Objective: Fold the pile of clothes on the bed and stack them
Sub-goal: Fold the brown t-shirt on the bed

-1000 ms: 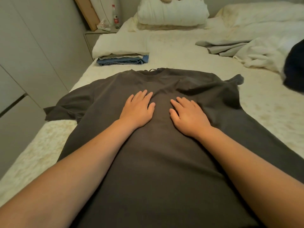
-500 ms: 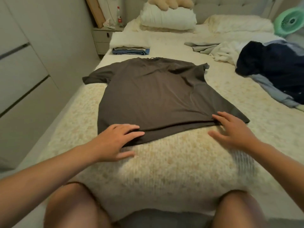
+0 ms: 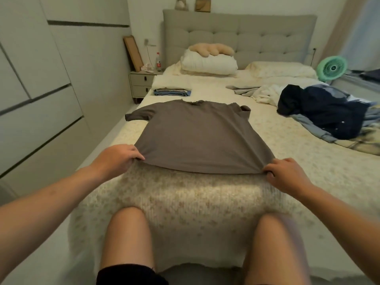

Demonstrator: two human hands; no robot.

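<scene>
I see a gray T-shirt [image 3: 200,136] lying flat on the bed [image 3: 185,202], with its neck pointing away from me and its bottom edge close to me. My left hand [image 3: 118,159] pinches the bottom left corner of the shirt, with the fingers curled over the cloth. My right hand [image 3: 286,175] pinches the bottom right corner the same way, fingers curled down on the hem. The left sleeve sticks out to the side near the edge of the bed. The right sleeve looks tucked in a bit.

Past the shirt, near the left side of the bed, sits a small stack of folded clothes [image 3: 171,91]. It is well apart from the shirt. On the right side of the bed is a messy pile of clothes [image 3: 320,112], dark blue and light blue, with a white and gray bunch [image 3: 253,91] next to it. These are near the shirt's right side but do not touch it.

At the head of the bed are a white pillow [image 3: 209,63] with a soft tan toy [image 3: 211,49] on top, and another pillow [image 3: 281,69] to the right. A green fan [image 3: 331,67] stands by the right side. A small nightstand [image 3: 141,82] is on the left, with a bottle [image 3: 158,62] on it. Big closet doors [image 3: 41,79] run along the left wall. My bare knees [image 3: 127,239] press close to the foot of the bed.
</scene>
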